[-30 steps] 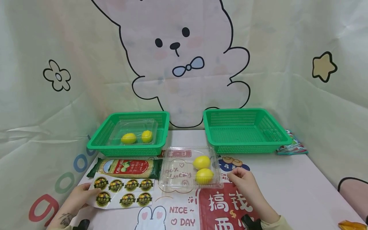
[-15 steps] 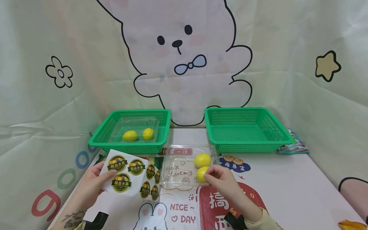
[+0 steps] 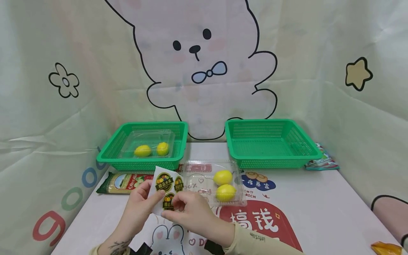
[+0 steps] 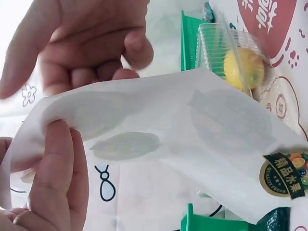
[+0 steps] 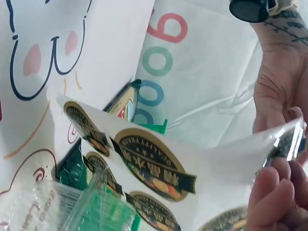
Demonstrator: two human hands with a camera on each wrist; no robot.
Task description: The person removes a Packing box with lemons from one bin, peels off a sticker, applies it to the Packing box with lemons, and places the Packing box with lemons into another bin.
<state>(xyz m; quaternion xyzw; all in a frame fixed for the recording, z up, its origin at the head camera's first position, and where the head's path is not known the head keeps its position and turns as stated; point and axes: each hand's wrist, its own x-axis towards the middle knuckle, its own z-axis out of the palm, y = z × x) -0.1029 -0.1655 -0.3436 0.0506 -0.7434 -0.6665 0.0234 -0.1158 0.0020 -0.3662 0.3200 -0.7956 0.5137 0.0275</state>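
Observation:
My left hand (image 3: 137, 204) grips a white sheet of round fruit stickers (image 3: 160, 182) by its left side, thumb on the front. In the left wrist view, the fingers press behind the translucent sheet (image 4: 211, 113), which bends there. My right hand (image 3: 198, 215) is at the sheet's lower right edge with curled fingers; whether they pinch it is hidden. Dark stickers with gold print show on the sheet (image 5: 211, 159) in the right wrist view. Just behind the hands sits a lidded clear plastic box (image 3: 240, 198) with two lemons (image 3: 225, 193) at its right side.
The left green basket (image 3: 140, 164) holds another clear box with two lemons (image 3: 142, 151). At the back right stands a second green basket (image 3: 277, 163). A noodle packet (image 3: 119, 183) lies at left, partly covered. A colourful packet (image 3: 323, 161) rests beyond the right basket.
My left hand has lifted the sticker sheet off the table and carried it rightward, tilting it upright. My right hand has moved left from beside the clear box to the sheet's edge.

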